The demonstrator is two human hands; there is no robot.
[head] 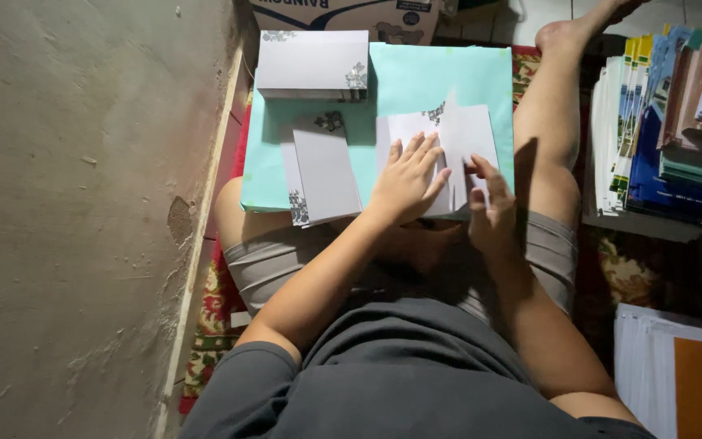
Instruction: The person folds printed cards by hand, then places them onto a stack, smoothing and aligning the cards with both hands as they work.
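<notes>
- Head view: two hands over one white paper sheet with a small floral corner print, lying on a teal board across the person's lap.
- Left hand: open, fingers spread, palm flat on the sheet's left half.
- Right hand: fingertips pinch the sheet's near right edge, lightly curled.
- Count: one stack of finished envelopes at the board's far left corner; one loose pile of flat sheets, at least two, at its near left.
- Edges: wall close on the left; stacked paper reams close on the right; cardboard box beyond the board.
- Open room: bare teal strip between envelopes and sheet.
</notes>
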